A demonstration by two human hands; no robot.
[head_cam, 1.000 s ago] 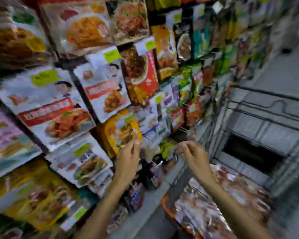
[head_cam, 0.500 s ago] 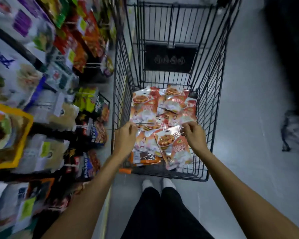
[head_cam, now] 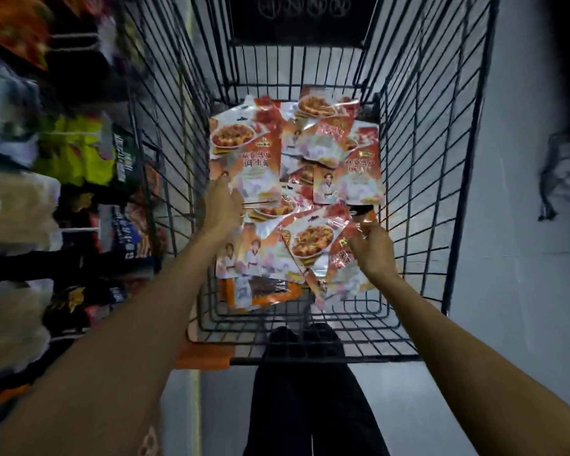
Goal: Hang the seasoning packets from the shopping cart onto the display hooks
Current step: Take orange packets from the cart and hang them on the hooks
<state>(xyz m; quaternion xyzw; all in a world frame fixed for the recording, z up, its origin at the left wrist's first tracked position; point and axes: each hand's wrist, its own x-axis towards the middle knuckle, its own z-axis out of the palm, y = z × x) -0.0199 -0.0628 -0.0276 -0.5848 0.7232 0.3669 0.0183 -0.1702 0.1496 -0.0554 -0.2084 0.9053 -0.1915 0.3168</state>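
Roughly ten overlapping seasoning packets (head_cam: pixel 244 143) fill one wire shopping cart (head_cam: pixel 425 159). The right grip (head_cam: pixel 371 248) pinches one packet (head_cam: pixel 313 241); the left grip (head_cam: pixel 222 205) touches another, hold unclear. Stocked shelves (head_cam: pixel 30 209) stand left.

We're looking down into a black wire shopping cart (head_cam: pixel 375 358) that's sitting on a pale floor (head_cam: pixel 514 291). A messy pile of red-orange seasoning packets (head_cam: pixel 244 153) is lying on its wire bottom, overlapping each other, mostly face up. Just left of it, display shelves (head_cam: pixel 23 205) are holding blurry packs.
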